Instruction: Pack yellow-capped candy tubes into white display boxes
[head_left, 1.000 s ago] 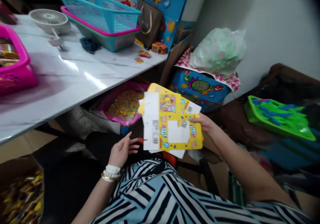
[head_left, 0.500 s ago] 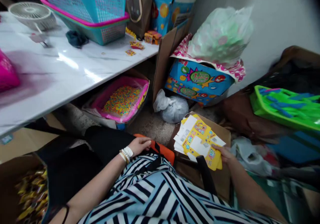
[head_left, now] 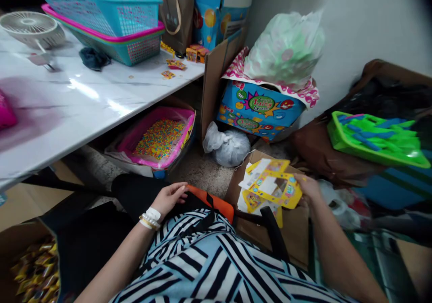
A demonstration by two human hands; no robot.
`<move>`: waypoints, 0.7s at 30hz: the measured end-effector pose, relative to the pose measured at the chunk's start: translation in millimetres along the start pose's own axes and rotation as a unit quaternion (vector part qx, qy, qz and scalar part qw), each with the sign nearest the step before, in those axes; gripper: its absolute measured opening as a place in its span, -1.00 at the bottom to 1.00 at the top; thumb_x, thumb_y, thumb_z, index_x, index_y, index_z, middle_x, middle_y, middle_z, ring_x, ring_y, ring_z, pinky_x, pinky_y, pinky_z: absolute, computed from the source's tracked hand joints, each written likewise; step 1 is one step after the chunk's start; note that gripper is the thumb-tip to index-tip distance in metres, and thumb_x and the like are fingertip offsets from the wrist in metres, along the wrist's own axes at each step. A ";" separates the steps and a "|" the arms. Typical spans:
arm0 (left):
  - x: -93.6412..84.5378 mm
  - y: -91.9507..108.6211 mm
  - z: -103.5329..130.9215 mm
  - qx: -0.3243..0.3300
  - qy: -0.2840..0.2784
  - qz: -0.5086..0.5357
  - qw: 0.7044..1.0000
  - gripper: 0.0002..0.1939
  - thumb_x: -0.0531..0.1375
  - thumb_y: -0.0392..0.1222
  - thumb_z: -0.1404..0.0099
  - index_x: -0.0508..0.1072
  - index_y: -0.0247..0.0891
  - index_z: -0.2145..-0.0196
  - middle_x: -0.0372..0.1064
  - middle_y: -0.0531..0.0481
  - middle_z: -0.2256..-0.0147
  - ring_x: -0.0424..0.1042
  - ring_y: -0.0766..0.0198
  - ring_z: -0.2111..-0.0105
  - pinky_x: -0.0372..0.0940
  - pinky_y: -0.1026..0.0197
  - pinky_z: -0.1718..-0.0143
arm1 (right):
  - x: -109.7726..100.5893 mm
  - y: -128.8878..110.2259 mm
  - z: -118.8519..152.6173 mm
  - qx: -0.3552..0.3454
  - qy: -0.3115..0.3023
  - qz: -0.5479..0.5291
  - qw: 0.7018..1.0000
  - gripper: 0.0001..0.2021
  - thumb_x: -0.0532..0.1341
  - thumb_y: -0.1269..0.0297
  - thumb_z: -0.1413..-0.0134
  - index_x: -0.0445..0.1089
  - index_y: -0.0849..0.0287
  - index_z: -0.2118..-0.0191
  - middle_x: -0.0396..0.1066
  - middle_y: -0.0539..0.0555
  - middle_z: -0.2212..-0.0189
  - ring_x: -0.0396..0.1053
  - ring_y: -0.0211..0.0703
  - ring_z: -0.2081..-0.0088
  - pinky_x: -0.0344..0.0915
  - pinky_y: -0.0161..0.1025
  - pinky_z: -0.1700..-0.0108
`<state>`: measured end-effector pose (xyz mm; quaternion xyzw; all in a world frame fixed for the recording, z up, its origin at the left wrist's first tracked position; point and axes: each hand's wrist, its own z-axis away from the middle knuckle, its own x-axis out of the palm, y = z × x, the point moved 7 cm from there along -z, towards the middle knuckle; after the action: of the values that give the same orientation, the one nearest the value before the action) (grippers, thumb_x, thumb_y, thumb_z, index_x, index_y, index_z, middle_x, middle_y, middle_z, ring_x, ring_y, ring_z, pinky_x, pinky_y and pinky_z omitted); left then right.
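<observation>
On the right, my right hand pinches the edge of a flat, unfolded yellow carton with printed patterns and a cut-out window. Beneath it, more white and yellow flat cartons lie loosely on a brown cardboard box. My left hand, with a white band and bracelets at the wrist, rests over my lap beside an orange item. Its fingers are loosely bent and slightly apart, with nothing visible in them.
A marble-patterned table holds stacked baskets and a small fan. Below sits a pink basin of colourful small pieces. A tied plastic bag lies on the floor. At right stands a green basket; wrapped candies fill a box lower left.
My right hand has moved up with a yellow carton, lifting it and turning it off the others. My left hand has shifted slightly left, its fingers more apart. The whole view has shifted a little.
</observation>
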<state>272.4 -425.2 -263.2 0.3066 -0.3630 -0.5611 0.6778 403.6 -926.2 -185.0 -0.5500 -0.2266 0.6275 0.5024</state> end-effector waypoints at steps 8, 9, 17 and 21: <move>-21.3 90.2 38.9 0.192 0.117 0.039 0.974 0.02 0.34 0.39 -0.08 0.26 -0.32 -0.30 0.32 -0.33 -0.25 0.40 0.00 -0.14 0.33 0.00 -0.13 | 127.5 -199.8 40.7 -0.125 -0.297 -0.040 0.946 -0.52 0.46 -0.04 0.08 0.55 0.20 0.11 0.62 0.15 0.38 0.58 -0.01 0.42 0.47 -0.21 0.39; -28.1 100.8 47.3 0.221 0.141 0.051 0.964 0.06 0.34 0.38 -0.09 0.18 -0.29 -0.35 0.26 -0.32 -0.29 0.34 -0.01 -0.21 0.28 0.00 -0.19 | 154.1 -225.6 59.3 -0.142 -0.353 -0.031 0.924 -0.50 0.45 -0.04 0.06 0.54 0.19 0.06 0.62 0.14 0.40 0.59 0.01 0.42 0.47 -0.22 0.41; -112.6 112.3 120.0 0.313 0.374 0.170 0.857 -0.08 0.47 0.04 -0.04 0.25 -0.35 -0.26 0.48 -0.32 -0.02 0.54 -0.03 0.06 0.46 0.02 0.06 | 324.3 -367.2 148.7 -0.292 -0.472 -0.044 0.831 -0.41 0.45 0.11 0.00 0.41 0.10 -0.17 0.57 -0.02 0.45 0.51 -0.19 0.51 0.38 -0.35 0.50; -157.7 81.5 157.8 0.318 0.527 0.195 0.764 -0.15 0.39 -0.07 -0.11 0.16 -0.26 -0.28 0.50 -0.16 0.13 0.55 0.12 0.23 0.46 0.11 0.22 | 371.0 -363.3 176.1 -0.201 -0.567 -0.129 0.789 -0.38 0.23 -0.15 -0.18 0.32 0.07 -0.25 0.57 0.02 0.42 0.55 -0.10 0.43 0.47 -0.21 0.41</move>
<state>167.4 -256.7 -132.9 0.6744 -0.1584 -0.0197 0.7209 421.2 -410.0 -0.9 -0.1495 -0.6606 0.6960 0.2385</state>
